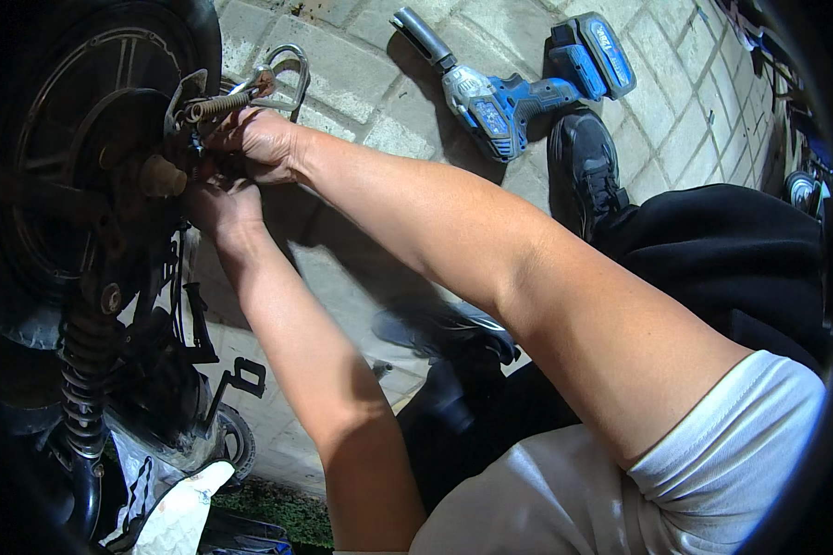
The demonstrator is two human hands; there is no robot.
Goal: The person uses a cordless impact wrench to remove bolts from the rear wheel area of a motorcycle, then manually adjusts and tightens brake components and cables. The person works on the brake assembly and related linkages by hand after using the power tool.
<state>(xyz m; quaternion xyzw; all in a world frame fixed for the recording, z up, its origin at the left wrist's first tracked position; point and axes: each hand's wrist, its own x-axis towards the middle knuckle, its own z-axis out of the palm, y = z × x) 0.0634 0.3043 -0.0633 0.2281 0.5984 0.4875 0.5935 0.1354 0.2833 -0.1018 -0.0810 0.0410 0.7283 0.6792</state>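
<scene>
Both my arms reach to the hub side of a dark wheel (74, 139) at the upper left. My right hand (266, 143) is curled just below a rusty coil spring (220, 106) and a bent metal stand (296, 69). Close under it, my left hand (227, 205) is also closed, its fingertips turned in toward the hub. A tan cylindrical end piece (163, 176) on the axle sits beside the left fingers. Something small and reddish shows between the hands, but the fingers and shadow hide what they grip.
A blue and grey cordless impact wrench (504, 106) with a long socket lies on the paving (379, 129), beside my black shoe (587, 166). Below the wheel are a shock absorber (83, 379), a pedal (247, 377) and white plastic sheeting (180, 509).
</scene>
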